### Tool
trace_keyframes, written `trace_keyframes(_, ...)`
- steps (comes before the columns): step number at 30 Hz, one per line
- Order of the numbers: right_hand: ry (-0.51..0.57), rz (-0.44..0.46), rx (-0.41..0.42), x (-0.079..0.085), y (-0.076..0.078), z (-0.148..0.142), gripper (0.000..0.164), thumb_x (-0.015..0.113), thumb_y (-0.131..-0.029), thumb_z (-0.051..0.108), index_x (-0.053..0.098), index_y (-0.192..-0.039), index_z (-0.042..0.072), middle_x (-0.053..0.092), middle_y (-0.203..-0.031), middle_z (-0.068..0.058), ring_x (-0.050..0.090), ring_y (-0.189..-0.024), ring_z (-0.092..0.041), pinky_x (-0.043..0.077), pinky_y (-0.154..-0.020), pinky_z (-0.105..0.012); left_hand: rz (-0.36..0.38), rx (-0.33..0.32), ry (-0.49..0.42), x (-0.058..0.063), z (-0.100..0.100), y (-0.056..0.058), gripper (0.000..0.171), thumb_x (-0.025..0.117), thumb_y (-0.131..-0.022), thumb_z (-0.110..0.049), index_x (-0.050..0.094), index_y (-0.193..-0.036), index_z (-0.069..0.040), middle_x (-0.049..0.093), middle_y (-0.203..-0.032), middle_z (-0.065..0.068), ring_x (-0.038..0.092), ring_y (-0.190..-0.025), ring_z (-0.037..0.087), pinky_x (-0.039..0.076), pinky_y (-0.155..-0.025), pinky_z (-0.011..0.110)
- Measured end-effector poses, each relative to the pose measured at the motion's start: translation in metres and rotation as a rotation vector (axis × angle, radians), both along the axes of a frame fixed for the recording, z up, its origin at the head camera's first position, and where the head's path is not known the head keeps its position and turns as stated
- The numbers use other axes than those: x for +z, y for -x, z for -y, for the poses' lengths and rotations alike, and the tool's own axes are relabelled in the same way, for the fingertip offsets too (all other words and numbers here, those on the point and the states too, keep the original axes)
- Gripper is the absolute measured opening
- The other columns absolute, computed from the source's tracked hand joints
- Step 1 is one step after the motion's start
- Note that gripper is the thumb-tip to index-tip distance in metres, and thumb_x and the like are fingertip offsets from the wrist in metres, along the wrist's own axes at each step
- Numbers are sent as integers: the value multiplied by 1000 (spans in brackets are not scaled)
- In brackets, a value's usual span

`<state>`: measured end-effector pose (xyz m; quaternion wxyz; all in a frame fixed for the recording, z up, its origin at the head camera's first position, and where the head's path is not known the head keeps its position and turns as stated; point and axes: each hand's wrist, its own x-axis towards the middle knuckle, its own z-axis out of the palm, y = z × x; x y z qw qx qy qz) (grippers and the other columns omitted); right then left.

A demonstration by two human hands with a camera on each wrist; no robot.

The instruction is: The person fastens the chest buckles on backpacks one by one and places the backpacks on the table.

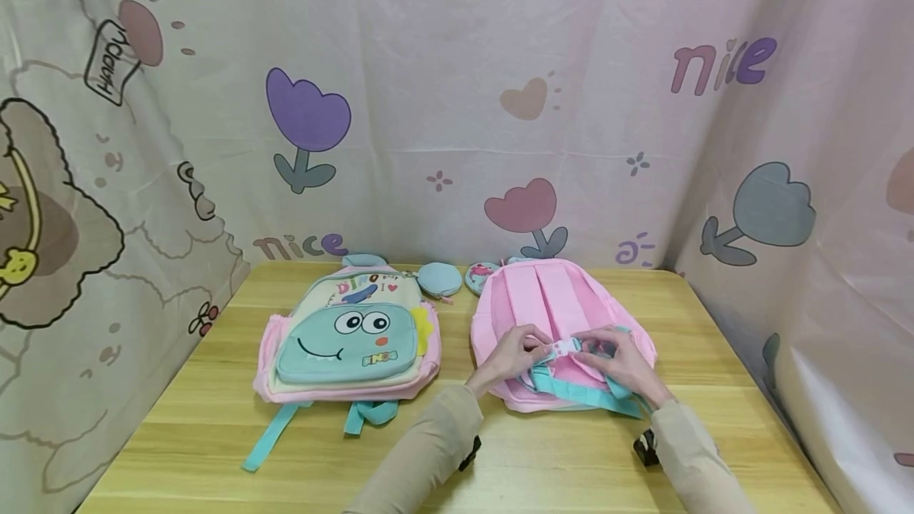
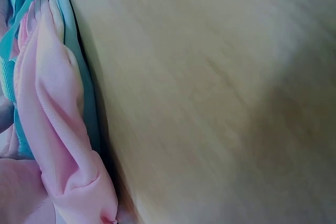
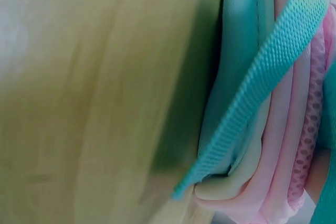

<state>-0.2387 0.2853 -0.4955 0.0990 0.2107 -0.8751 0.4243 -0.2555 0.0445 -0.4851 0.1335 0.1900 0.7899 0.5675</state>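
Observation:
A pink backpack (image 1: 527,292) lies on the right with its shoulder straps facing up. Over its lower back is a white buckle (image 1: 566,347) on teal webbing. My left hand (image 1: 514,354) pinches the buckle's left end, while the right hand (image 1: 625,360) grips its right end between thumb and fingers. Below them, a teal strap (image 1: 581,395) crosses the bag's lower edge. The left wrist view catches the bag's pink side (image 2: 50,103), with the fingers mostly cut off. A loose teal strap (image 3: 257,77) hangs past the bag's layered edge in the right wrist view.
To the left, a second backpack (image 1: 347,339) with a dinosaur face lies front up, teal straps (image 1: 274,431) trailing toward me. Two small round pouches (image 1: 439,280) (image 1: 480,278) lie between the bags at the back. Patterned cloth (image 1: 443,101) hangs behind the wooden table (image 1: 207,419).

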Motion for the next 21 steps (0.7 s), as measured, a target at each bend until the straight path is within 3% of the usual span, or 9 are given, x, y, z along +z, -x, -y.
trace_keyframes(9, -6, 20, 15, 3, -4, 2, 27, 77, -87, 11, 75, -115, 8, 73, -88, -1, 57, -88, -7, 46, -79, -27, -20, 33, 51, -1, 0, -1, 13, 68, -97, -18, 70, -106, -8, 79, -103, 10, 68, -92, 8, 49, -81, 22)
trace_keyframes(16, -17, 45, 1, 3, -5, 2, 28, 78, -86, 14, 76, -113, 7, 73, -107, -9, 57, -98, 3, 47, -86, -25, -26, 26, 40, -2, 2, -2, 14, 68, -97, -14, 73, -108, -8, 78, -104, 10, 69, -96, 12, 51, -84, 25)
trace_keyframes(21, -11, 33, 27, 1, -4, 3, 28, 78, -87, 11, 76, -114, 6, 73, -99, -5, 57, -96, 2, 46, -86, -24, -33, 9, 41, -1, 1, 0, 15, 67, -97, -13, 74, -109, -7, 78, -103, 10, 68, -93, 10, 50, -81, 22)
